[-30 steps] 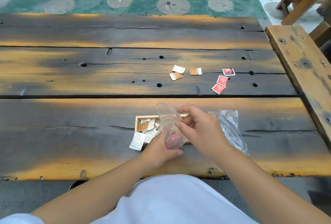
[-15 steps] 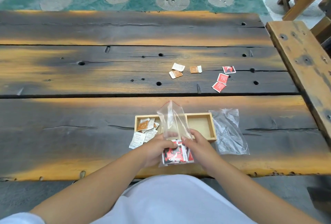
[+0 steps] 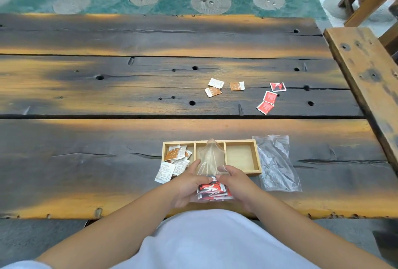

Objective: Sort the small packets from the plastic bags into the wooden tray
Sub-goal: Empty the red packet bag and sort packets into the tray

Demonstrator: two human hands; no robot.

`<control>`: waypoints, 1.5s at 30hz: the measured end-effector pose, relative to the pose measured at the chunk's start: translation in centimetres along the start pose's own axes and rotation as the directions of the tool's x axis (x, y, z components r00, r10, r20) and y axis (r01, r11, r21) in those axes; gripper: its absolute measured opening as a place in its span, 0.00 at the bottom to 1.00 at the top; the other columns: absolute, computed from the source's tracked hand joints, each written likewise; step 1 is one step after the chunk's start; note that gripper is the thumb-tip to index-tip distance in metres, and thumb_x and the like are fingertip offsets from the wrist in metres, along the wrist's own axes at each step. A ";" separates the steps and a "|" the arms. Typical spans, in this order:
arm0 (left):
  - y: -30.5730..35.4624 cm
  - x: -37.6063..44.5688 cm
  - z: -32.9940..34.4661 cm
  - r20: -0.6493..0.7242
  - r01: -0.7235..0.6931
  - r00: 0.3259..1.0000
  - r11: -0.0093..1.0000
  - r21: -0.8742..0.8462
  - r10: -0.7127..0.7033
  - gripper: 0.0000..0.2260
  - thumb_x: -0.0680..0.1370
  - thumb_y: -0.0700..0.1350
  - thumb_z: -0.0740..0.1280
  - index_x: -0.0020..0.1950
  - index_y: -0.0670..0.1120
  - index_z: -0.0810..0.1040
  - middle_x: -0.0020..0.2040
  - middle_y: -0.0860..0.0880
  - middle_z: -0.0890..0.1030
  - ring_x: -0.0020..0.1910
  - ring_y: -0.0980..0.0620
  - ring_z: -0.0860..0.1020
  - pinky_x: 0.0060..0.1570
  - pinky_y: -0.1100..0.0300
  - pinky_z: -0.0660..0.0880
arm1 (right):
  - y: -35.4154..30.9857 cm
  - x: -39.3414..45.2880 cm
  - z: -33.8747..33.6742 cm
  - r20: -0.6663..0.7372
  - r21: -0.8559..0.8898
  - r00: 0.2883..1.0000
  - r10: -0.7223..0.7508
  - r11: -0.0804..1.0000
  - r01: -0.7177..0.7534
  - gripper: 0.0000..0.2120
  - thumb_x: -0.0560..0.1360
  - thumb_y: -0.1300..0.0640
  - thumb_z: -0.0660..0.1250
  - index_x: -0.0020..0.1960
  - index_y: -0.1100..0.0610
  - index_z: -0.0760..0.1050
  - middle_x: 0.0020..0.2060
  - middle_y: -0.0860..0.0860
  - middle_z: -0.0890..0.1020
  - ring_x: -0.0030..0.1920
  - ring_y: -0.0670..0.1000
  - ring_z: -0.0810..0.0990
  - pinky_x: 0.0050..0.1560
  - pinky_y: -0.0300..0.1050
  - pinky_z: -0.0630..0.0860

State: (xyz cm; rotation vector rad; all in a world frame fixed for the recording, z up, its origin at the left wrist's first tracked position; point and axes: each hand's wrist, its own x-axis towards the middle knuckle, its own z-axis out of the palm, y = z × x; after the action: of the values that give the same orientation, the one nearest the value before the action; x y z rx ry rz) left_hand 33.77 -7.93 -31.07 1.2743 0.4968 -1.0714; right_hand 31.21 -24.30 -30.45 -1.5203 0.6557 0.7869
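A wooden tray [image 3: 257, 162] with three compartments lies near the table's front edge. Its left compartment holds orange and white packets [image 3: 176, 154], and a few white ones [image 3: 165, 172] spill over its front rim. A clear plastic bag [image 3: 211, 159] with red and black packets [image 3: 212, 191] at its bottom stands over the middle compartment. My left hand [image 3: 186, 184] and my right hand [image 3: 234, 182] grip the bag's lower part from either side. The right compartment shows bare wood.
An empty crumpled plastic bag [image 3: 276, 163] lies right of the tray. Farther back lie orange and white packets [image 3: 215, 88] and red packets [image 3: 269, 99]. A wooden bench [image 3: 366, 79] runs along the table's right edge.
Both hands slid from the bag's top down to its bottom, and the bag now stands upright with the red packets gathered near me.
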 end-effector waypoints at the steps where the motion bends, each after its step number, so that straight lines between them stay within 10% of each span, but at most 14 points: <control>1: 0.2 0.0 0.0 -0.001 0.019 1.000 1.000 0.003 -0.019 0.35 0.78 0.37 0.66 0.77 0.58 0.52 0.58 0.43 0.80 0.44 0.45 0.84 0.38 0.53 0.81 | -0.2 0.2 0.0 0.008 -0.014 1.000 0.020 1.000 -0.020 0.16 0.79 0.56 0.65 0.66 0.53 0.69 0.54 0.57 0.83 0.48 0.56 0.85 0.46 0.51 0.81; 11: 2.9 0.0 -0.2 0.034 0.207 0.978 0.978 -0.002 -0.206 0.07 0.81 0.43 0.61 0.55 0.41 0.74 0.44 0.42 0.84 0.40 0.48 0.84 0.34 0.61 0.80 | -2.0 2.0 -0.8 0.106 0.088 0.968 0.227 0.968 -0.237 0.11 0.79 0.59 0.62 0.57 0.63 0.77 0.37 0.55 0.83 0.29 0.47 0.78 0.25 0.35 0.69; 19: 5.3 1.0 -0.7 0.053 0.297 0.955 0.948 -0.115 -0.293 0.12 0.81 0.45 0.60 0.57 0.37 0.74 0.46 0.39 0.84 0.41 0.48 0.84 0.33 0.65 0.79 | -3.9 4.0 -2.0 0.192 0.169 0.922 0.335 0.915 -0.367 0.11 0.79 0.58 0.60 0.52 0.64 0.78 0.28 0.54 0.81 0.24 0.46 0.77 0.21 0.33 0.72; 45: 8.4 0.9 -1.7 0.076 0.212 0.977 0.930 -0.300 -0.198 0.18 0.79 0.28 0.50 0.67 0.31 0.68 0.60 0.32 0.79 0.45 0.41 0.85 0.35 0.60 0.82 | -7.8 4.3 -3.2 0.055 0.156 0.972 0.228 0.960 -0.234 0.12 0.79 0.65 0.57 0.61 0.67 0.71 0.44 0.63 0.84 0.28 0.50 0.83 0.20 0.35 0.74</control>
State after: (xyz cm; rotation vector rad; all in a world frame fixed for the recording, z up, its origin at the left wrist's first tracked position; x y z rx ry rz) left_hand 41.72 -7.31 -27.91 0.9363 0.7447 -1.1432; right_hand 40.30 -26.50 -29.05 -1.2933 0.8598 0.9128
